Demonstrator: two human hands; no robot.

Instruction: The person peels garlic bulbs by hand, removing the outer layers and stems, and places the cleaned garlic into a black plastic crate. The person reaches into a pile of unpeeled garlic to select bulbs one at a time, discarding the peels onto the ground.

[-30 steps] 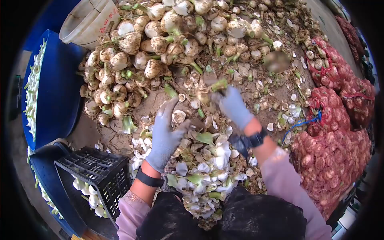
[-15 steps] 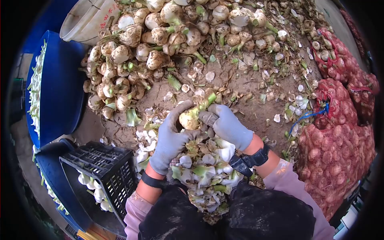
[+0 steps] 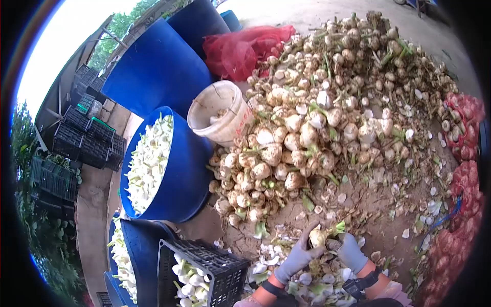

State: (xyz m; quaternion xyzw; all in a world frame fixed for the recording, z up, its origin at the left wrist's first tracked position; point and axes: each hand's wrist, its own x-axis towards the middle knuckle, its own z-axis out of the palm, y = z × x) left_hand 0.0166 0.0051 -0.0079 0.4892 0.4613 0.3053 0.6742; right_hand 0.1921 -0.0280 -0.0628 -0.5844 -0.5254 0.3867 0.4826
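My left hand [image 3: 298, 260], in a grey-white glove with dirty fingertips, is closed around a garlic bulb [image 3: 317, 238] with soil-stained skin. My right hand [image 3: 353, 254], gloved too, has its fingers curled against the same bulb beside its green stem [image 3: 337, 228]. Parts of the right fingers are hidden, so a small tool in them cannot be ruled out. Below the hands, peeled garlic skins [image 3: 322, 286] lie in a heap by my lap. Beyond them rises a large pile of unpeeled garlic [image 3: 307, 135].
A black crate [image 3: 225, 266] with clean garlic stands at my left. Blue tubs [image 3: 197, 169] of white garlic stand behind it, near a white bucket [image 3: 225, 128]. Filled red mesh bags [image 3: 455, 225] line the right. A red net [image 3: 245, 51] lies at the back.
The view has swung up and left, bringing the tubs, bucket and stacked crates into sight. My hands now appear lower and farther right, still on the garlic bulb.
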